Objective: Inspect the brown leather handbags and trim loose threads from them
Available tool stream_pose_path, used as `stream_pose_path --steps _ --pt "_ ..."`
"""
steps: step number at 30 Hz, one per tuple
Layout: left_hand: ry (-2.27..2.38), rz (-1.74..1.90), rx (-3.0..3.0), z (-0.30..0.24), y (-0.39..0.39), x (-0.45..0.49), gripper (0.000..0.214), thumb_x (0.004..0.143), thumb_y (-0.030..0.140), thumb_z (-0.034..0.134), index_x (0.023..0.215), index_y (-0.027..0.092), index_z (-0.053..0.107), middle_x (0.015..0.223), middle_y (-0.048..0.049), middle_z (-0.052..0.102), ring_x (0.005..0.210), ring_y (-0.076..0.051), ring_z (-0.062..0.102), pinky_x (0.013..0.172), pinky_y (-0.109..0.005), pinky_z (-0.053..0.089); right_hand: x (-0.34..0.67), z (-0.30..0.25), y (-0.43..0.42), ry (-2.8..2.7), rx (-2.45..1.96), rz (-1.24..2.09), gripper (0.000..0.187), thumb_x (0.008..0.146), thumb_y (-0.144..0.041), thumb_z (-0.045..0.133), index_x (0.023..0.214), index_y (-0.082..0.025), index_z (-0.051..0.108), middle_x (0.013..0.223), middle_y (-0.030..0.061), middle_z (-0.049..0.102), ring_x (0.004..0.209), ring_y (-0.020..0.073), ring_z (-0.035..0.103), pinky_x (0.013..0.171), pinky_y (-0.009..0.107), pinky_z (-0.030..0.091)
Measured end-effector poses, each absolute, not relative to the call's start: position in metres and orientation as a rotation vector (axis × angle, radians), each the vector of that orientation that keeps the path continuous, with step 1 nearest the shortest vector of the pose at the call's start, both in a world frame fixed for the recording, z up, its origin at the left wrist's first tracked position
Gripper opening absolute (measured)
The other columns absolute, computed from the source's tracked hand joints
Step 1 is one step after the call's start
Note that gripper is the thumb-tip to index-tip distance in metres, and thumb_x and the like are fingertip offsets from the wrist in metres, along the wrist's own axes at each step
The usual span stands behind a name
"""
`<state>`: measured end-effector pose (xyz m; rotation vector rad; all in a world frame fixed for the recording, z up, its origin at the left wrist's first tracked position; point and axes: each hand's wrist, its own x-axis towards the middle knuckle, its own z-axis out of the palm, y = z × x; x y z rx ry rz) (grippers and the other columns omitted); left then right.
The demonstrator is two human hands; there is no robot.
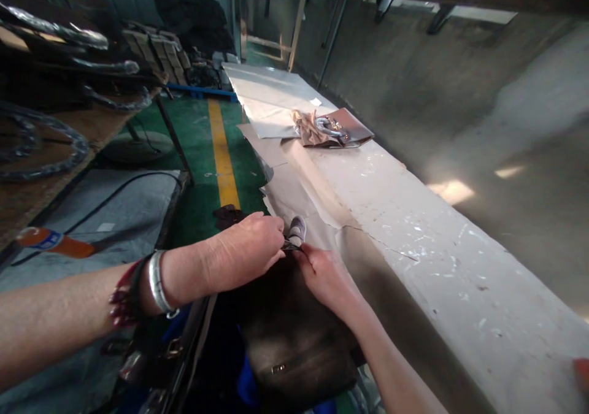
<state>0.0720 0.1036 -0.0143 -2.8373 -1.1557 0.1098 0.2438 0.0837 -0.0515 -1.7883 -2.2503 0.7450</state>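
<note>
Your left hand (251,245) and right hand (324,276) both pinch a small part (291,246) at the bag (294,334) top edge. You are probably fitting it, so next keep the grip steady.

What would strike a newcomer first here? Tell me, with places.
At bottom centre, the left hand and right hand pinch the top edge of a dark brown leather bag. A long pale paper-covered workbench runs away on the right, a yellow floor stripe left of it.
</note>
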Motion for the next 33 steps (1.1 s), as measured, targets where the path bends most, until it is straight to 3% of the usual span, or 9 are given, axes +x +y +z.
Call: stream_pose_path --steps 3,5,8,11,14,17,23,33 --pt "-1.149 0.103 -2.935 -0.008 0.104 0.068 0.023 0.088 0.016 0.043 0.078 0.012 0.063 0.085 -0.0085 0.063 0.085 -0.02 0.06 0.078 -0.03 0.047 0.249 -0.056 0.081 -2.207 -1.809 0.759 0.027 0.094 -0.025 0.037 0.075 -0.016 0.056 0.064 0.0037 0.06 0.065 0.016 0.06 0.057 0.023 0.034" --pt "-1.195 -0.012 -2.977 -0.005 0.105 0.066 0.017 0.087 0.025 0.049 0.081 0.013 0.06 0.085 -0.0071 0.063 0.082 -0.02 0.06 0.074 -0.029 0.047 0.251 -0.057 0.078 -2.192 -1.811 0.774 0.027 0.094 -0.026 0.037 0.076 -0.016 0.055 0.065 0.0039 0.061 0.065 0.0158 0.06 0.057 0.023 0.034" --pt "-1.286 -0.057 -2.978 -0.003 0.104 0.069 0.026 0.08 0.037 0.061 0.09 0.014 0.056 0.081 -0.0052 0.062 0.076 -0.022 0.061 0.068 -0.031 0.048 0.249 -0.056 0.076 -2.196 -1.794 0.787 0.026 0.093 -0.026 0.037 0.077 -0.017 0.055 0.067 0.0046 0.062 0.066 0.0165 0.061 0.058 0.023 0.034" --pt "-1.262 0.03 -2.99 -0.005 0.104 0.077 0.022 0.078 0.031 0.063 0.092 0.016 0.056 0.085 -0.0056 0.063 0.079 -0.023 0.062 0.07 -0.034 0.049 0.246 -0.054 0.075 -2.219 -1.777 0.763 0.027 0.093 -0.026 0.037 0.076 -0.016 0.055 0.067 0.0052 0.062 0.066 0.0173 0.061 0.058 0.024 0.034" --pt "-1.234 0.067 -2.987 -0.009 0.107 0.082 0.01 0.083 0.026 0.056 0.085 0.016 0.059 0.085 -0.0061 0.063 0.08 -0.024 0.062 0.072 -0.036 0.049 0.245 -0.054 0.075 -2.237 -1.764 0.74 0.027 0.093 -0.025 0.037 0.076 -0.016 0.056 0.066 0.0049 0.062 0.066 0.0179 0.062 0.057 0.024 0.035" --pt "-1.3 0.064 -2.974 -0.014 0.112 0.084 0.014 0.085 0.021 0.047 0.081 0.016 0.06 0.079 -0.0063 0.064 0.077 -0.024 0.063 0.069 -0.035 0.049 0.246 -0.056 0.075 -2.259 -1.751 0.727 0.027 0.094 -0.027 0.038 0.078 -0.017 0.056 0.066 0.0046 0.062 0.066 0.0188 0.062 0.056 0.025 0.035" --pt "-1.376 0.063 -2.959 -0.018 0.118 0.086 0.014 0.081 0.016 0.046 0.081 0.015 0.06 0.076 -0.0071 0.066 0.074 -0.023 0.064 0.066 -0.032 0.049 0.247 -0.059 0.081 -2.221 -1.699 0.786 0.023 0.091 -0.031 0.046 0.108 -0.016 0.054 0.088 0.0084 0.067 0.084 0.0236 0.064 0.065 0.028 0.04" --pt "-1.382 0.0 -3.031 -0.023 0.128 0.087 0.017 0.083 0.016 0.044 0.079 0.014 0.06 0.076 -0.0076 0.066 0.075 -0.024 0.064 0.07 -0.034 0.05 0.238 -0.052 0.094 -2.252 -1.626 0.824 0.02 0.091 -0.022 0.041 0.087 -0.018 0.06 0.083 0.0071 0.068 0.079 0.0202 0.062 0.069 0.027 0.039"
